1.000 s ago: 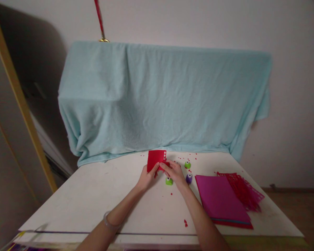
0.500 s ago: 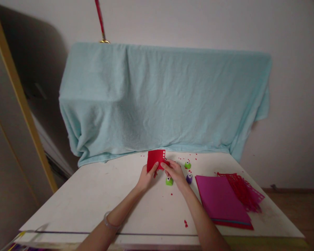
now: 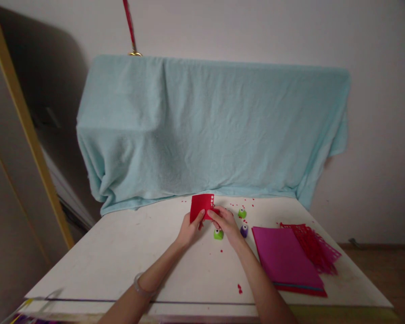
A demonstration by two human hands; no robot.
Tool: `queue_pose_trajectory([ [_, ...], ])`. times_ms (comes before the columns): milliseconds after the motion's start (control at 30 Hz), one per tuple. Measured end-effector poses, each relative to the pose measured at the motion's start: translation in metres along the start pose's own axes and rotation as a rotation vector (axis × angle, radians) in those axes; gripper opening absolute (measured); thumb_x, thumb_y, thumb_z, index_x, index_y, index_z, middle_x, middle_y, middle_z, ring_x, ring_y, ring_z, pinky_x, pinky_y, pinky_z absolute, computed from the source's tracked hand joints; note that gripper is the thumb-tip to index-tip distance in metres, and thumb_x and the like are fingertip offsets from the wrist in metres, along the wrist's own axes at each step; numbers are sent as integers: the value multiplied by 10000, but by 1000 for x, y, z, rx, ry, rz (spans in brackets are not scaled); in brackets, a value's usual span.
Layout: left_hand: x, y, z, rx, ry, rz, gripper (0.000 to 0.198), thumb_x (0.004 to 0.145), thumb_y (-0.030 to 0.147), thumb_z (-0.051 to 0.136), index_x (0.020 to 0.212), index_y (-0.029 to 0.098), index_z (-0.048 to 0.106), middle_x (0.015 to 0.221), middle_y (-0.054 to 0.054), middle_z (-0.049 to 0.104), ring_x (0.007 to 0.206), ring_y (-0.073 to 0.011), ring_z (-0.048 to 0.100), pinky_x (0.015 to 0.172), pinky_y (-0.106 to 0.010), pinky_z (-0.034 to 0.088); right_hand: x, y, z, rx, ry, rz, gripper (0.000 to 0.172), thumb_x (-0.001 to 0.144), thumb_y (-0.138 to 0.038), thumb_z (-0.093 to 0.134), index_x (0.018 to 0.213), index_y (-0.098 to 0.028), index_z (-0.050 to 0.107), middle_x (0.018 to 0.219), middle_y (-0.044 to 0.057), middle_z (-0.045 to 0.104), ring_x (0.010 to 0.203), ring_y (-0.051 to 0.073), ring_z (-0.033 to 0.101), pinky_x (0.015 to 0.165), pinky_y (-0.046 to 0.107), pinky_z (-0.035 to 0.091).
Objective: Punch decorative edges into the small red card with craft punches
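Note:
A small red paper sheet (image 3: 201,205) with a row of punched holes along its right edge stands tilted above the white table (image 3: 121,261). My left hand (image 3: 190,230) pinches its lower edge. My right hand (image 3: 225,222) is closed over the sheet's right lower corner, seemingly pressing a small punch hidden under the fingers. A green punch (image 3: 218,234) sits just below my right hand, a purple punch (image 3: 244,231) to its right and another green punch (image 3: 242,213) behind.
A stack of magenta paper sheets (image 3: 283,258) lies at the right, with red lattice-cut paper (image 3: 315,247) beside it. Red paper bits (image 3: 239,288) dot the table. A light blue cloth (image 3: 209,126) drapes over something tall behind the table.

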State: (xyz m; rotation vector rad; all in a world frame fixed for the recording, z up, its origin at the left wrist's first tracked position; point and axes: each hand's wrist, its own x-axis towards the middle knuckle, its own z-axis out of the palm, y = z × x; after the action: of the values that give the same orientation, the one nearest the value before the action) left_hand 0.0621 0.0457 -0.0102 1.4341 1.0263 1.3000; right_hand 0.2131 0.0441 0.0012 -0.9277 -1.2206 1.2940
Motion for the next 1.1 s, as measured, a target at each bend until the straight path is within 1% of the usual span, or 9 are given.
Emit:
queue_pose_trajectory([
  [133, 0, 2, 0, 8, 5, -5, 472, 835, 546, 548, 598, 140, 577, 531, -10, 551, 506, -127, 477, 530, -239, 364, 1, 0, 0, -10, 40, -6, 380, 704, -517, 711, 830, -183, 580, 517, -81, 469, 374, 49, 309, 356, 193, 198],
  [300, 0, 3, 0, -11, 15, -29, 481, 806, 563, 573, 576, 141, 577, 526, -16, 553, 507, -132, 483, 526, -241, 360, 3, 5, 0, -19, 64, -22, 402, 684, -541, 713, 801, -208, 522, 522, -85, 490, 360, 52, 327, 344, 188, 203],
  [433, 0, 3, 1, -36, 27, -22, 485, 808, 573, 571, 585, 142, 570, 537, -15, 557, 502, -128, 480, 526, -242, 365, 4, 8, 0, -32, 63, -22, 402, 714, -565, 673, 816, -219, 497, 448, -110, 438, 340, 64, 347, 333, 176, 212],
  [533, 1, 2, 0, -44, 23, -8, 491, 828, 568, 553, 580, 143, 561, 550, -17, 563, 511, -128, 488, 531, -241, 371, 4, 6, 0, -16, 75, -20, 382, 749, -556, 650, 828, -215, 498, 466, -99, 456, 356, 64, 358, 340, 171, 234],
  [633, 2, 0, 0, -57, 37, -6, 492, 836, 568, 544, 586, 145, 557, 553, -15, 562, 508, -126, 489, 528, -240, 370, 3, 3, -2, 24, 131, -31, 375, 773, -560, 626, 806, -210, 495, 539, -71, 496, 390, 64, 386, 345, 171, 230],
  [767, 3, -4, 0, -64, 65, -26, 501, 811, 591, 565, 595, 139, 575, 540, -21, 565, 496, -129, 495, 521, -242, 368, 3, -1, -7, 73, 213, -54, 416, 777, -610, 591, 770, -209, 476, 596, -49, 510, 432, 77, 451, 350, 174, 251],
  [833, 5, -7, -1, -60, 69, -32, 511, 803, 600, 569, 598, 132, 587, 537, -30, 571, 496, -133, 503, 518, -243, 369, 4, -1, -9, 80, 238, -46, 438, 769, -631, 587, 758, -210, 467, 580, -50, 504, 425, 80, 452, 351, 178, 261],
  [1000, 9, -11, -3, -77, 100, -49, 507, 795, 607, 573, 613, 134, 589, 541, -28, 570, 488, -136, 504, 505, -241, 373, 8, 7, -12, 68, 312, -33, 478, 765, -685, 547, 741, -214, 471, 484, -66, 474, 358, 81, 404, 341, 194, 255],
  [1100, 13, -14, -4, -86, 125, -34, 503, 793, 606, 575, 601, 141, 572, 527, -20, 556, 478, -133, 496, 502, -241, 374, 9, 11, -12, 68, 333, -50, 498, 775, -703, 518, 742, -208, 493, 499, -49, 507, 361, 81, 414, 343, 193, 260],
])
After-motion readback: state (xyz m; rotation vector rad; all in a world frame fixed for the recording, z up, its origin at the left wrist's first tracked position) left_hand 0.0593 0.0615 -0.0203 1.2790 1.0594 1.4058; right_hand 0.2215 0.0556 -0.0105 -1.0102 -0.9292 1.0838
